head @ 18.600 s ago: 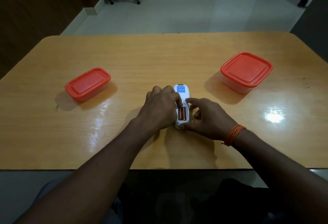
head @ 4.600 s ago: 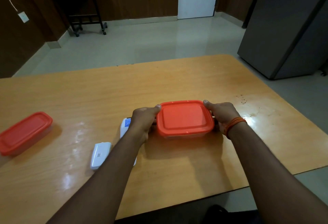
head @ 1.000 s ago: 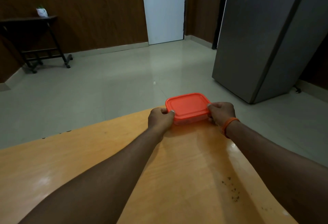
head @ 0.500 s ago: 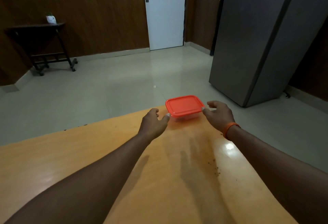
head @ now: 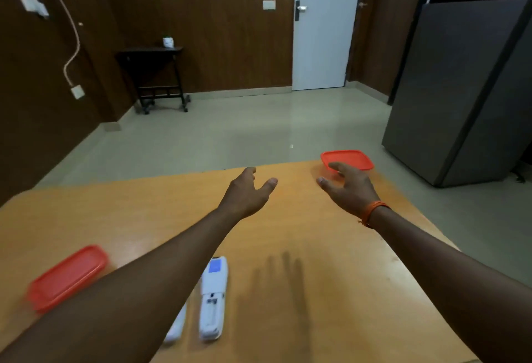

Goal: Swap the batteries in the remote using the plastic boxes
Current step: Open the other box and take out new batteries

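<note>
Both your hands, left hand [head: 247, 193] and right hand [head: 349, 189], hover spread and empty above the worktop [head: 302, 236], near the far red-lidded box [head: 349, 159].

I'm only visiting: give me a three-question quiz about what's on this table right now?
1. True or false: the right hand grips the far red-lidded plastic box.
2. How many red-lidded boxes sit on the wooden table?
3. The white remote lies: A) battery bay up, B) buttons up?

Key: 1 false, both hands are open, including the left hand. 2 two, counting the near red-lidded box. 3 A.
</note>
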